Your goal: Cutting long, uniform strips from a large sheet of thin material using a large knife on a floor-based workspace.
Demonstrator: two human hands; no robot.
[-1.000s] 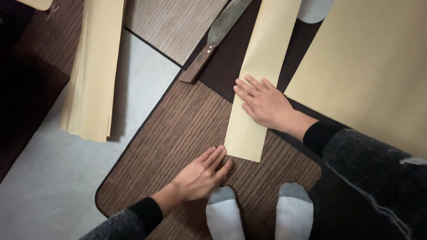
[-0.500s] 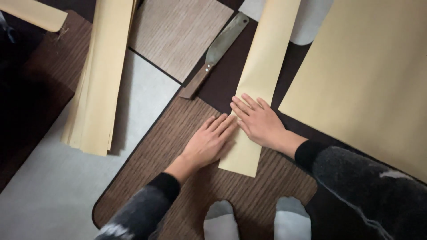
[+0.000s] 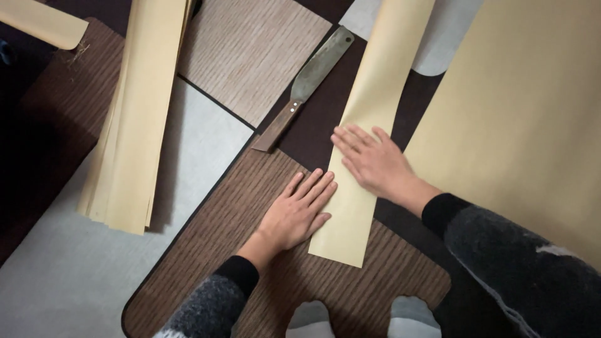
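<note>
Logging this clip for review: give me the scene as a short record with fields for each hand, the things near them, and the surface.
left hand: left hand flat, palm down, fingertips on the edge of the folded paper strip
right hand: right hand flat on the same strip, pressing it down
tool: knife with a wooden handle, lying untouched left of the strip
other paper: stack of strips at left; large sheet at right
surface: wood-grain mat
feet: grey socks at bottom edge

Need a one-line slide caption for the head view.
Both hands, left and right, press flat on a tan paper strip beside a knife.
</note>
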